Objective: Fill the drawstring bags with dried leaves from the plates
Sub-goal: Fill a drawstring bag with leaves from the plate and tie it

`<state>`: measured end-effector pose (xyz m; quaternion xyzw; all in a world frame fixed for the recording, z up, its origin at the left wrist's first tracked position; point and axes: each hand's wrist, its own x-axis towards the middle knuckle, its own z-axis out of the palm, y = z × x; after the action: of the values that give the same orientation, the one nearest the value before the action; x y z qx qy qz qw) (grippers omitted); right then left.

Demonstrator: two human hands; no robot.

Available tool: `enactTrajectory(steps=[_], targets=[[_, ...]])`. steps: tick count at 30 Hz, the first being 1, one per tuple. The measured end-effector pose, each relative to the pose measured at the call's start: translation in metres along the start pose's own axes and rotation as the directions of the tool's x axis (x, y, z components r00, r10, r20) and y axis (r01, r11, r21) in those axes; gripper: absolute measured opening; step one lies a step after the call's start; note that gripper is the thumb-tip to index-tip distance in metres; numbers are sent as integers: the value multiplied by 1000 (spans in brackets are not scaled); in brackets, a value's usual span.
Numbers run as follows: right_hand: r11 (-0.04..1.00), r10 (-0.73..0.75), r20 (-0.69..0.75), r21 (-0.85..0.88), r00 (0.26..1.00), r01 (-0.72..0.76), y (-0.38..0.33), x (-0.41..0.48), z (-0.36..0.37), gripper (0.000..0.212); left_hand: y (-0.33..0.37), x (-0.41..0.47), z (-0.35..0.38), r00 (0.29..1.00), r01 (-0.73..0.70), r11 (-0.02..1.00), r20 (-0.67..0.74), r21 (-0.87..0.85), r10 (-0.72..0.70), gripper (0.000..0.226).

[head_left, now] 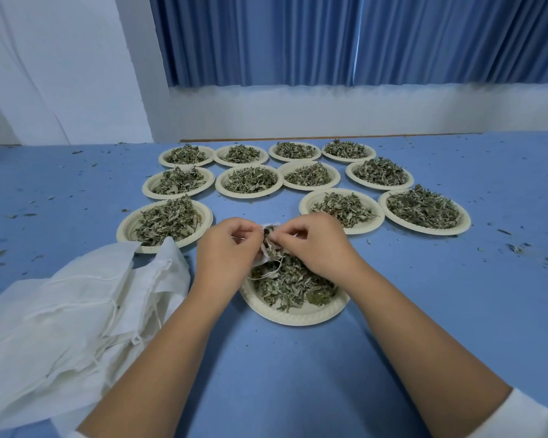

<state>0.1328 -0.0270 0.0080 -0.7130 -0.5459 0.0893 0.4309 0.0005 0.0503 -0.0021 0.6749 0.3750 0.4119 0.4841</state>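
On the blue table (pixel 424 295), twelve cream plates are counted, each heaped with dried leaves (pixel 293 287). Four are set in the far row, four in the middle row, and three in the next row: one at the left and two at the right. The twelfth, the near plate (pixel 298 317), lies alone, closest to the person and under both hands.

Just above that plate, one small white bag (pixel 262 255) is held between two hands. Its mouth is pinched by the curled fingers of the left hand (pixel 227 251). A tuft of leaves at the bag's opening is pinched by the fingertips of the right hand (pixel 317 248). Leaves are seen inside the bag, and its string (pixel 268 273) hangs onto the heap below.

At the left, a pile of bags (pixel 60 311) is spread flat, overlapping the rim of the left plate (pixel 124 229); their number cannot be told. Leaf crumbs (pixel 516 248) are scattered over the table. Behind, a blue curtain (pixel 329 39) is hung.
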Motion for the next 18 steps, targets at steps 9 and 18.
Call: enactTrajectory(steps=[9,18], targets=[[991,91,179,80,980,-106,-1,0,-7,12,0,1,-2,1000,3,1000,-11,9,-3,13],[925,237,112,277,965,-260,0,2,-8,13,5,-7,1,991,-128,983,57,134,121,6]])
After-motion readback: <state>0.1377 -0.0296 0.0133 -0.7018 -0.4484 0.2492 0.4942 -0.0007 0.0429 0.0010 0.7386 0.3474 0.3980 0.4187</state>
